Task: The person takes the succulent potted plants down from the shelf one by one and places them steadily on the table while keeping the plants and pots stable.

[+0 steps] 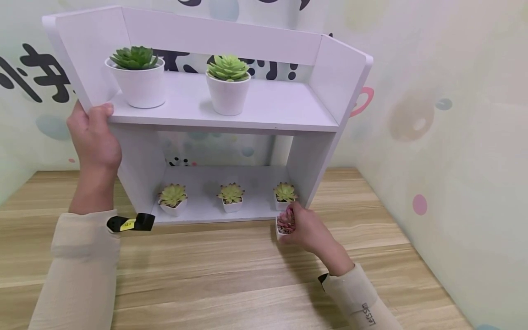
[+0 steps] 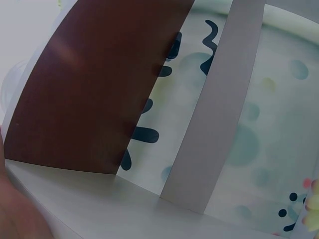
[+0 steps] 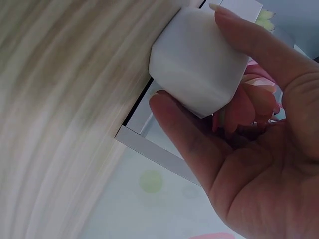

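Note:
My left hand (image 1: pixel 94 137) grips the white two-tier shelf (image 1: pixel 231 121) at its left side, thumb over the front edge of the upper board. With my right hand (image 1: pixel 309 229) I pinch a small potted pink succulent (image 1: pixel 285 223) by its white pot, just in front of the lower board's right end. In the right wrist view, thumb and finger hold opposite sides of that pot (image 3: pixel 197 59), its pink leaves towards the palm. Close behind it on the lower board is a small green succulent (image 1: pixel 284 195); two similar ones, a middle succulent (image 1: pixel 231 197) and a left succulent (image 1: pixel 173 198), share that board.
On the upper board stand two larger white pots, a dark green succulent (image 1: pixel 136 80) at left and a light green succulent (image 1: pixel 228 87) in the middle. The shelf rests on a wood-grain table (image 1: pixel 214 275). Patterned walls (image 1: pixel 453 128) rise behind and at the right.

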`<control>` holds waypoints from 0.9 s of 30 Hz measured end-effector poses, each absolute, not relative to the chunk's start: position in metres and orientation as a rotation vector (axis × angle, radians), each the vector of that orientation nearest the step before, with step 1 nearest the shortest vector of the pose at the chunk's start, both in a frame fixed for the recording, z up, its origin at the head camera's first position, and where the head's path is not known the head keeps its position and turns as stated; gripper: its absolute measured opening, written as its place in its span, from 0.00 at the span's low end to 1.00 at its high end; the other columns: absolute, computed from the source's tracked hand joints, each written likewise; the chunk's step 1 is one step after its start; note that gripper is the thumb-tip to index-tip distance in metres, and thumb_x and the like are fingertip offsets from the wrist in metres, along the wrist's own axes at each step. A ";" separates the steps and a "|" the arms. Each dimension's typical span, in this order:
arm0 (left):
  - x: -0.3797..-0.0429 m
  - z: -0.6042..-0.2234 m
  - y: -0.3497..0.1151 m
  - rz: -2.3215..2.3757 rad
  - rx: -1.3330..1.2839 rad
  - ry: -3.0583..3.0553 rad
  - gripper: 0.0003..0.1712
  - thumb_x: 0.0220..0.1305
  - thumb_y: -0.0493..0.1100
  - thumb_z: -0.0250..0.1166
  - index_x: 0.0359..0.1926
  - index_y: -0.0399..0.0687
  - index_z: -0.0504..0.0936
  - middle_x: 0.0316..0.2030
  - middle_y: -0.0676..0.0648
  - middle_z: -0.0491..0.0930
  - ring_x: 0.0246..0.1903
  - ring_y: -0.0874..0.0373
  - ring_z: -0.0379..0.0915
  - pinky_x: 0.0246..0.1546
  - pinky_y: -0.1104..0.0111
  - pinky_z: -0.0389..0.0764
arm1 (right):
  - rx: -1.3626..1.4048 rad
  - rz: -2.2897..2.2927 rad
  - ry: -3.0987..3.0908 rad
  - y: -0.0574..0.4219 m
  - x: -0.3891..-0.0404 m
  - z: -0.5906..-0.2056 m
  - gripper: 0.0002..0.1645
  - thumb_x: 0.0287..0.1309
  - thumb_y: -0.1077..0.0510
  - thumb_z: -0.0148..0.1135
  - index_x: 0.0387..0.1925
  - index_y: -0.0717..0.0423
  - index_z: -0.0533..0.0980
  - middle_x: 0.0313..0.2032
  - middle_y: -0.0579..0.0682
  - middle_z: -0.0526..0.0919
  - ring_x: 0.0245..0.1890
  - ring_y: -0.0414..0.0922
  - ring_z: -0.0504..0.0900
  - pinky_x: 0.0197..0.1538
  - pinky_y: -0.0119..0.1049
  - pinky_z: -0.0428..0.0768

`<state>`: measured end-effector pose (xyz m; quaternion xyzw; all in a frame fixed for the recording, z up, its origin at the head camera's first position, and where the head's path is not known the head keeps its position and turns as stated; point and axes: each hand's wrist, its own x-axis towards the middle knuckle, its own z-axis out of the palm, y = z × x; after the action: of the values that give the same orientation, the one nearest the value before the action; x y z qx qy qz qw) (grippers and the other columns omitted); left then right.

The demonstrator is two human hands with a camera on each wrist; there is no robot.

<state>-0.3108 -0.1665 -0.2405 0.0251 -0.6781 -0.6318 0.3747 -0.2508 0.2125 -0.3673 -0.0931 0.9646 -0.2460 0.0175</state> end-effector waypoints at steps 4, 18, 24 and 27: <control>-0.311 -0.241 -0.167 -1.620 0.063 -1.731 0.23 0.68 0.43 0.45 0.58 0.50 0.78 0.58 0.56 0.79 0.57 0.64 0.69 0.62 0.70 0.62 | -0.286 -0.758 2.999 0.212 -0.251 -0.367 0.36 0.33 0.59 0.86 0.42 0.57 0.70 0.31 0.50 0.76 0.33 0.46 0.75 0.43 0.44 0.78; -0.310 -0.241 -0.166 -1.636 0.050 -1.712 0.23 0.68 0.42 0.45 0.59 0.50 0.78 0.58 0.56 0.78 0.58 0.63 0.69 0.62 0.70 0.62 | -0.312 -0.776 2.992 0.213 -0.251 -0.367 0.36 0.34 0.60 0.86 0.44 0.58 0.71 0.32 0.51 0.78 0.35 0.46 0.77 0.44 0.44 0.78; -0.311 -0.242 -0.166 -1.624 0.051 -1.703 0.22 0.67 0.42 0.46 0.57 0.51 0.79 0.56 0.56 0.80 0.56 0.63 0.71 0.61 0.70 0.64 | -0.274 -0.753 2.986 0.213 -0.251 -0.367 0.41 0.34 0.59 0.86 0.49 0.60 0.71 0.37 0.54 0.81 0.40 0.49 0.80 0.48 0.48 0.80; -0.311 -0.242 -0.166 -1.617 0.050 -1.709 0.22 0.67 0.42 0.46 0.57 0.52 0.79 0.56 0.56 0.80 0.56 0.63 0.71 0.61 0.70 0.64 | -0.267 -0.753 2.984 0.213 -0.251 -0.367 0.41 0.34 0.59 0.86 0.50 0.61 0.71 0.38 0.55 0.82 0.41 0.50 0.81 0.49 0.48 0.80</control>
<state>-0.3107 -0.1657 -0.2419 0.0197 -0.6705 -0.6345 0.3840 -0.2509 0.2126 -0.3669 -0.0864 0.9656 -0.2438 0.0261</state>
